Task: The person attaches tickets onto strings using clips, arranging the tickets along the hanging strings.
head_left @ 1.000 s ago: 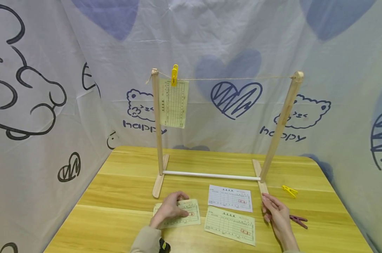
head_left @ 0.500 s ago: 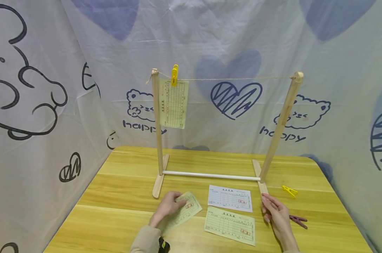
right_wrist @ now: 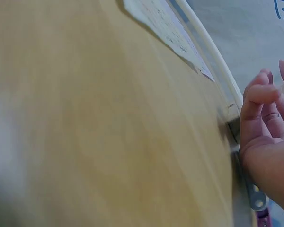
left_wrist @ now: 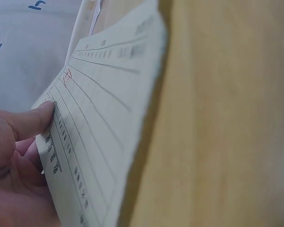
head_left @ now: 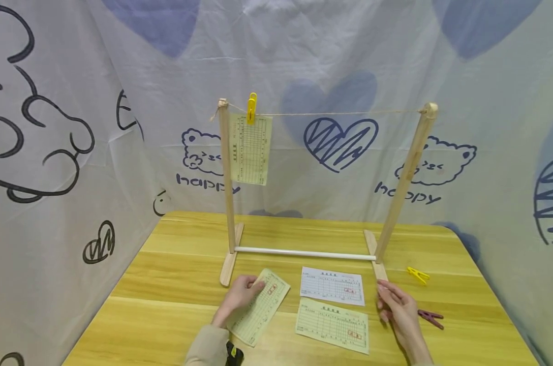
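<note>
L slv (head_left: 208, 346): beige, plain | blk pc (head_left: 233, 355) by cuff: yel mark

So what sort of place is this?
Probably an indoor tabletop setup: a cartoon-printed fabric backdrop hangs behind a wood-grain table, which bears a wooden stand strung with twine.

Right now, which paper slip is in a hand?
The pale-green printed paper slip pinched by the left hand; a white slip and another green slip lie on the wooden table; the fourth slip hangs.

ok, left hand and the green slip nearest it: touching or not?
Touching. The left wrist view shows it: the left hand has its thumb tip on the printed face of the green slip, near one edge.
</note>
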A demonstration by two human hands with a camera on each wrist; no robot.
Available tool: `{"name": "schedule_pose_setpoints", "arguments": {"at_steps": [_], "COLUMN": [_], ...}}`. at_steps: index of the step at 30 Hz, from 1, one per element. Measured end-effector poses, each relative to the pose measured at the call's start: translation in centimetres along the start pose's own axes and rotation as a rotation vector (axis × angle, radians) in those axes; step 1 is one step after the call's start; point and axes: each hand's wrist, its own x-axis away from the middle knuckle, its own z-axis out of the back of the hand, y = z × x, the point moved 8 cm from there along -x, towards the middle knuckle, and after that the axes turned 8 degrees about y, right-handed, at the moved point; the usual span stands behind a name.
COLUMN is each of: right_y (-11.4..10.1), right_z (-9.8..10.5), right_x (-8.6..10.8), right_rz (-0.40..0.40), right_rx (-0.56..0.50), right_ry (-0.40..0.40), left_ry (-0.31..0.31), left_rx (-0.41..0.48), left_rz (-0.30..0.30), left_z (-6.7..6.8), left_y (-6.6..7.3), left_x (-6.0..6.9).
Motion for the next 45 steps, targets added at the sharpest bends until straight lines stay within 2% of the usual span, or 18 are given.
{"name": "schedule_pose_setpoints", "arguments": {"at_steps": [5, 10, 14, 18, 20, 23, 25, 28, 31, 35, 40, 45], "right_y": [-1.0, -1.7, -2.5, -3.2, -3.3, -3.3, -3.1, -2.8, -2.7, -2.5, -1.9, -1.7], "right_z": [0.3, 1.3, 2.9, 5.1, 6.3, 8.0, 9.1, 10.5, 11.2, 10.9, 9.4, 8.4], "right_x": [0.7, 1.0, 1.0, 1.2, 1.2, 1.0, 0.8, 0.6, 0.7, 0.7, 0.6, 0.4], "right_rz": [0.092, 0.143, 0.196, 0.244, 0.236, 0.212, 0.168, 0.110, 0.098, 0.114, 0.089, 0.084], "right_rx": [-0.056, -0.095, -0.084, -0.068, -0.072, -0.012, 0.046, 0.177, 0.353, 0.509, 0.551, 0.591], "right_ry": [-0.053, -0.095, -0.100, -0.095, -0.102, -0.080, -0.053, -0.007, 0.006, -0.010, -0.040, -0.021], "left_ry": [0.000, 0.002, 0.005, 0.007, 0.011, 0.014, 0.015, 0.014, 0.014, 0.013, 0.008, 0.010], "left_rx": [0.012, 0.027, 0.036, 0.051, 0.052, 0.050, 0.052, 0.056, 0.051, 0.053, 0.056, 0.063], "left_rz": [0.040, 0.029, 0.019, 0.040, 0.053, 0.064, 0.069, 0.073, 0.069, 0.069, 0.061, 0.066], "left_z": [0.1, 0.1, 0.2, 0.1, 0.1, 0.2, 0.1, 0.1, 0.1, 0.2, 0.2, 0.0], "left_y": [-0.3, -0.2, -0.1, -0.2, -0.3, -0.4, -0.4, -0.4, -0.4, -0.3, -0.2, -0.3], "left_x": [0.1, 0.1, 0.1, 0.1, 0.1, 0.1, 0.1, 0.1, 0.1, 0.2, 0.2, 0.2]}}
